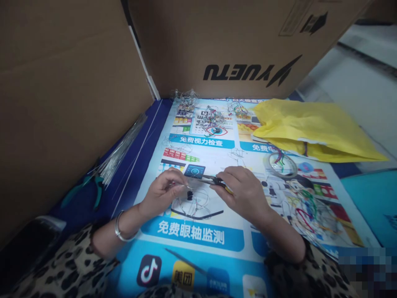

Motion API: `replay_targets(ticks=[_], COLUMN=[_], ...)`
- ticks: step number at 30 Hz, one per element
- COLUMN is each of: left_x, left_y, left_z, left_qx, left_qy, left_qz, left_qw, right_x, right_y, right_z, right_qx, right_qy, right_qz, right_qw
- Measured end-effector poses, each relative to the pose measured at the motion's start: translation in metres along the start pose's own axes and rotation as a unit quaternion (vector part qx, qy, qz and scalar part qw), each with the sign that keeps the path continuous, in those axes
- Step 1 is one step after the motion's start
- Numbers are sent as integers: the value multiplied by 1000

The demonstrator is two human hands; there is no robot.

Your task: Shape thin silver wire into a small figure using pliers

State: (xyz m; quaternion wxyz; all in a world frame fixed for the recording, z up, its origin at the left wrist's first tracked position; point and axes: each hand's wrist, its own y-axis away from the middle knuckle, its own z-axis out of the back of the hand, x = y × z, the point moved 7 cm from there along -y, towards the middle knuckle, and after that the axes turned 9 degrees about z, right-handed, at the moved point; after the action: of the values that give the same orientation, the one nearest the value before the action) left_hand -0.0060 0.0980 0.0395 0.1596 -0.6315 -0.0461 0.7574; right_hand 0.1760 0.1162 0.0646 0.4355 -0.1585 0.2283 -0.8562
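My left hand (164,188) pinches a thin wire (188,187) between thumb and fingertips. Wrapped around the handles of long-nosed pliers (214,179) is my right hand (243,190). The jaws of the pliers point left, close to my left fingertips; whether they grip the wire I cannot tell. Below both hands, fine wire loops (198,203) lie over the printed sheet (198,159). A small black piece (190,195) shows just under my left fingertips. Nearer to me, a thin dark pointed strip (189,261) rests on the sheet.
Cardboard boxes (198,41) wall off the back and left. A straight wire bundle (120,153) and teal-handled pliers (97,192) lie left. Wire tangles (212,118) are at the back. On the right are a yellow bag (297,124), a clear ring (273,169) and coloured wires (307,213).
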Motion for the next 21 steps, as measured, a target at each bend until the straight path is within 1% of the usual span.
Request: replay_targets(ticks=[4,7,9,12,14,17,19,21], left_x=[1,3,4,9,11,15,17,19], left_y=[1,1,1,1,1,1,2,2], left_z=[-1,-2,-1,1,2,3,3,4], left_qx=[5,6,-1,-23,-39,-53,-58,-62], left_qy=[-7,-18,-29,-51,-65,-84,-99,-111], left_qz=[10,17,27,52,64,79,90,101], left_qw=[1000,1000,999,997,995,992,989,987], right_x=[0,-2,-6,-13,-16,-14,-12,-9], right_y=[1,3,5,8,9,12,15,19], right_z=[-1,-6,-10,-17,-23,-32,-35,-38], right_qx=[11,23,28,48,81,134,147,146], right_qy=[-3,-12,-33,-108,-183,-304,-368,-407], right_qz=[2,-10,-34,-101,-159,-246,-298,-332], right_qw=[1000,1000,998,988,967,911,868,838])
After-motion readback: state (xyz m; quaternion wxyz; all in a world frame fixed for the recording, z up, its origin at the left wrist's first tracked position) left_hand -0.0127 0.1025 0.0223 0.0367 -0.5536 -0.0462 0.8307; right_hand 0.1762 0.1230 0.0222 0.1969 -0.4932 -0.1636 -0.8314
